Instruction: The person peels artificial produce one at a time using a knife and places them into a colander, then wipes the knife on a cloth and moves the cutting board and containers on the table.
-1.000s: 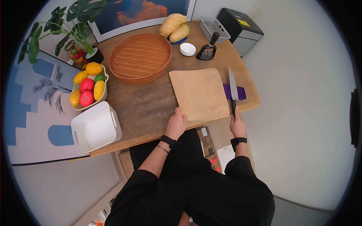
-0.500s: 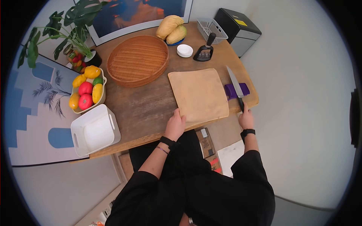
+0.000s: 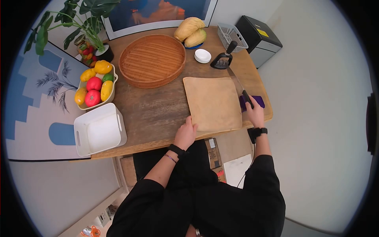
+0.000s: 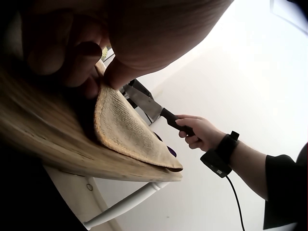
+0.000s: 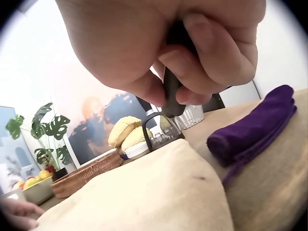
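Observation:
My right hand (image 3: 256, 115) grips a kitchen knife by its black handle (image 3: 248, 99). The knife's blade (image 4: 143, 101) is raised above the table and points away from me, toward the black knife sharpener (image 3: 222, 61) in the head view. Just beyond the cloth stands that sharpener, its upright handle on top. Below the right hand lies a folded purple cloth (image 5: 250, 130). With thumb above and fingers beneath, my left hand (image 3: 185, 134) pinches the near left corner of a square tan cloth (image 3: 213, 103), which lies flat at the table's front edge.
A round wicker tray (image 3: 152, 59) lies farther back, with white dishes (image 3: 203, 56) and yellow-leaved cabbages (image 3: 190, 32) nearby. To the left stand a fruit basket (image 3: 113, 85) and a white bin (image 3: 100, 130). A grey basket (image 3: 233, 35) and black box (image 3: 258, 35) are at the back right.
My right hand has moved forward over the table with the knife, and the blade has swung left toward the sharpener. My left hand stays at the tan cloth's corner.

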A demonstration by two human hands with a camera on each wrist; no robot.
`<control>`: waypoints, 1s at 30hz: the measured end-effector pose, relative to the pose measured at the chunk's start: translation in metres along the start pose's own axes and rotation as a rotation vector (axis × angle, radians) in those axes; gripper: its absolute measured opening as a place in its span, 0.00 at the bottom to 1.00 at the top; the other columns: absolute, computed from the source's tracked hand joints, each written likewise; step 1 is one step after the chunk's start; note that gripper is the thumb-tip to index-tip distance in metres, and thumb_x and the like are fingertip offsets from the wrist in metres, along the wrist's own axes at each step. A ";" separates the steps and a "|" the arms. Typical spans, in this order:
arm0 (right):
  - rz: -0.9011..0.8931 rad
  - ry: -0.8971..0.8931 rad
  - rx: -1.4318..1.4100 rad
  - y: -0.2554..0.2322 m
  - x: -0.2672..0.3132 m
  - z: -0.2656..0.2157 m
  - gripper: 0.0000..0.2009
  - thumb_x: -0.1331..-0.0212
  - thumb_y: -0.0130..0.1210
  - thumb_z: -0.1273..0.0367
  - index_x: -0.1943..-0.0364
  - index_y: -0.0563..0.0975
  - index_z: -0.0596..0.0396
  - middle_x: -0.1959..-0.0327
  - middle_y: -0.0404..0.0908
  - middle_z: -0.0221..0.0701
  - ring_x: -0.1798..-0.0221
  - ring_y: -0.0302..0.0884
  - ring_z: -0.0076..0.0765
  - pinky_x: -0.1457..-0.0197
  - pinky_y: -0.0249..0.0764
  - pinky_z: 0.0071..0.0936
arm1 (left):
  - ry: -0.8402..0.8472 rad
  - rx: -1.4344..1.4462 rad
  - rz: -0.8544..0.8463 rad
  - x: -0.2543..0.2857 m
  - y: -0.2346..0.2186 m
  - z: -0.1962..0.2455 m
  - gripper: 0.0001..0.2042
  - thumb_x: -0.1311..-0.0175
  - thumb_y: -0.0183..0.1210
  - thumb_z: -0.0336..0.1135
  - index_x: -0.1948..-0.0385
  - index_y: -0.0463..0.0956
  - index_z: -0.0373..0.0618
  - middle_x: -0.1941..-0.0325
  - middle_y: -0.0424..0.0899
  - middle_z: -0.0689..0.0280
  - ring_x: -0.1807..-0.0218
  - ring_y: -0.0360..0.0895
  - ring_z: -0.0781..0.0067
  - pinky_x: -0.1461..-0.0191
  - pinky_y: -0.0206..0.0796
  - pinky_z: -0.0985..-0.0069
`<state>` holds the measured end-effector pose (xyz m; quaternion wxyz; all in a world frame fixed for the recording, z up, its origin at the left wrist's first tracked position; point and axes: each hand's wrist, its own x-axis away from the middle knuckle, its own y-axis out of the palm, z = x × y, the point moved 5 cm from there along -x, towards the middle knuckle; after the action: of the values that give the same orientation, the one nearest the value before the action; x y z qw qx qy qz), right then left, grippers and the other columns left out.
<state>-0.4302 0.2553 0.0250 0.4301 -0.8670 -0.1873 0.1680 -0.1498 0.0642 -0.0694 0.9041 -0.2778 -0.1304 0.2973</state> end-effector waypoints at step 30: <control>0.058 -0.052 0.281 0.005 0.082 0.134 0.30 0.30 0.51 0.73 0.23 0.63 0.39 0.54 0.78 0.52 0.57 0.80 0.63 0.55 0.79 0.51 | 0.744 -0.626 -0.222 -0.136 0.200 0.170 0.29 0.28 0.54 0.48 0.34 0.70 0.34 0.25 0.69 0.49 0.22 0.63 0.53 0.21 0.49 0.47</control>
<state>-0.4179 0.3829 -0.0662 0.5372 -0.7986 -0.1479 0.2276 -0.4185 0.1871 -0.0570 0.7887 -0.6077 0.0893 0.0264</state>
